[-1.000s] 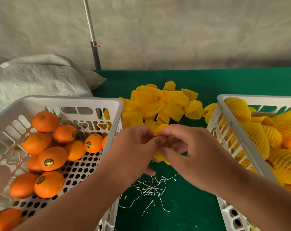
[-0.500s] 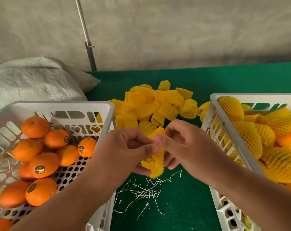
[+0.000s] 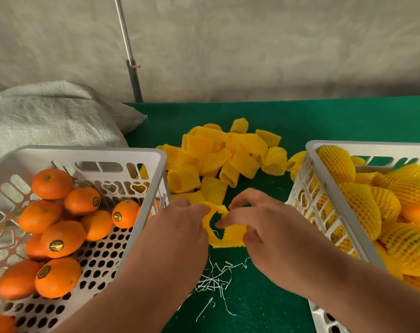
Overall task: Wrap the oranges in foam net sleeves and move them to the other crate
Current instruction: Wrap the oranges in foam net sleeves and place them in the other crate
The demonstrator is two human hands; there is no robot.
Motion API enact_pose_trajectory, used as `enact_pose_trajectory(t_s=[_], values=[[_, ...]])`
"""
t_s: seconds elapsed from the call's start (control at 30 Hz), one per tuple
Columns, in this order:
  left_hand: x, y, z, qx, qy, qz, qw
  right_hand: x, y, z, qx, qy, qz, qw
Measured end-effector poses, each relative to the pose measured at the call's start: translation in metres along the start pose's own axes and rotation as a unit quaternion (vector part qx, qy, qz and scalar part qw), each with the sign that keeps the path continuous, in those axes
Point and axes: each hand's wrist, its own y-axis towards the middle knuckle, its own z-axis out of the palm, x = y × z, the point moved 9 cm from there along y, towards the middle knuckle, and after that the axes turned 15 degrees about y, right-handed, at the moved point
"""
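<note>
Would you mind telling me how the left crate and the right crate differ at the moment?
The left crate holds bare oranges with stickers; the right crate holds fruit already wrapped in yellow foam net. The left crate's holed floor shows between the oranges, while the right crate's floor is covered. Both are white plastic crates on the green table.

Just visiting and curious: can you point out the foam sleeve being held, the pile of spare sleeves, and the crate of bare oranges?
Held foam sleeve (image 3: 228,235), head view, lower edge.
Pile of spare sleeves (image 3: 218,150), head view, middle.
Crate of bare oranges (image 3: 88,151), head view, far rim.
</note>
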Motion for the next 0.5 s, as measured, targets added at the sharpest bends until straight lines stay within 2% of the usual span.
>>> enact_pose_trajectory(t_s=[0.13,0.33,0.43,0.5], values=[[-0.004,-0.004,0.006,0.002,-0.028,0.013,1.000,-0.002,0.001,0.008,0.029,-0.034,0.000,0.999],[-0.013,-0.010,0.011,0.046,-0.038,0.053,0.997,-0.003,0.000,-0.017,-0.093,0.001,0.014,0.996],[-0.016,-0.013,0.005,0.038,-0.052,0.058,0.996,-0.001,0.001,-0.016,-0.086,0.022,-0.002,0.996],[-0.013,-0.011,-0.006,0.001,-0.055,0.050,0.997,-0.003,0.002,-0.010,-0.057,0.036,0.002,0.998]])
